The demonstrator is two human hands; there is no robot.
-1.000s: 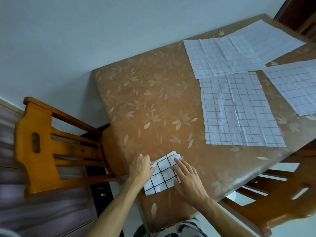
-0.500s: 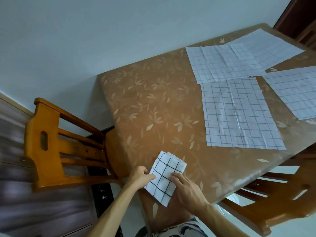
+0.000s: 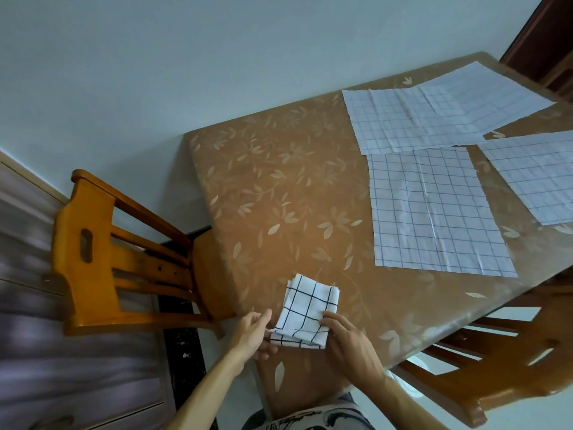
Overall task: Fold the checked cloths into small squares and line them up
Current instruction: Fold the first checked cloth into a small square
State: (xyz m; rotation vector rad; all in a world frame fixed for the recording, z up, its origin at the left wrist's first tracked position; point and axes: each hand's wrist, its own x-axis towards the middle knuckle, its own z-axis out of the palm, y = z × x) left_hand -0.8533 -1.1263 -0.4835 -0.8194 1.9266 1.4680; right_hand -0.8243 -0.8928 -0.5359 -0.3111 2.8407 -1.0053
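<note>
A white cloth with black checks, folded into a small square [image 3: 305, 311], lies near the table's front left corner. My left hand [image 3: 253, 333] pinches its lower left corner, which is lifted a little. My right hand [image 3: 347, 339] rests on its lower right edge with the fingertips on the cloth. Three unfolded checked cloths lie flat farther right: one in the middle [image 3: 434, 212], one at the back [image 3: 434, 116] that overlaps its neighbour, and one at the right edge [image 3: 536, 175].
The table [image 3: 279, 187] has a brown cover with a leaf pattern. A wooden chair [image 3: 102, 249] stands at its left end, another wooden chair [image 3: 496, 361] at the lower right. A pale wall runs behind.
The folded cloth has turned and shifted slightly right on the table. My left hand has gone from its left edge to its lower left corner, and my right hand stays on its right side.
</note>
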